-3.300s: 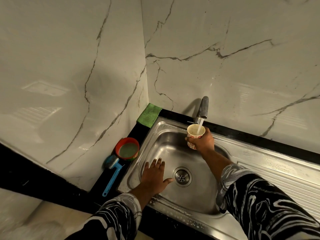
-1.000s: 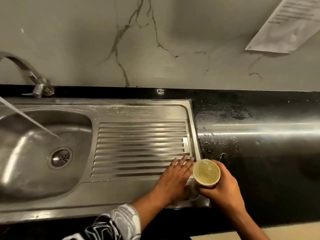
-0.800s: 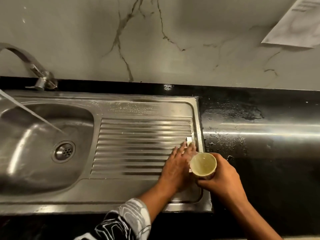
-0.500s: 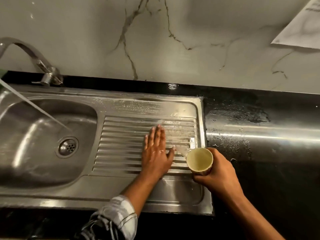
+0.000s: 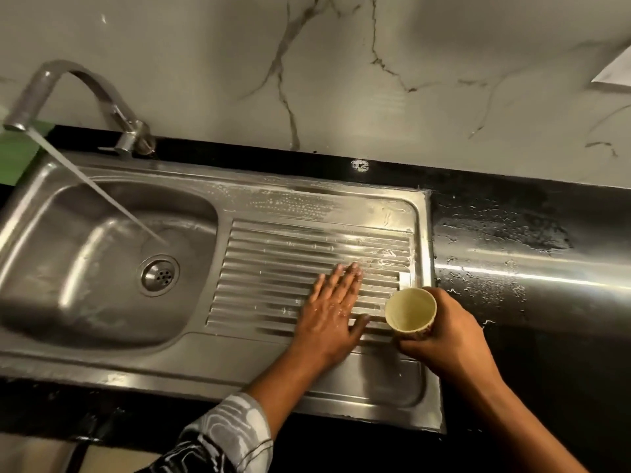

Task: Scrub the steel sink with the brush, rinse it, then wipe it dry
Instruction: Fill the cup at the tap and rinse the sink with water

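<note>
My hands at the sink [image 5: 85,268], right end.
Left hand [image 5: 333,312] flat, fingers spread, on the drainboard [image 5: 273,247]; right hand [image 5: 450,339], just beside, grips a cup [image 5: 409,310].

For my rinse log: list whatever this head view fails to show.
Head view:
Green cloth: cut off by the left edge.
Paper sheet: mostly beyond the right edge, nothing legible.
Paper cup: wall hidden by the right hand grip; water level unclear.
Drainboard under the left hand: covered.
</note>
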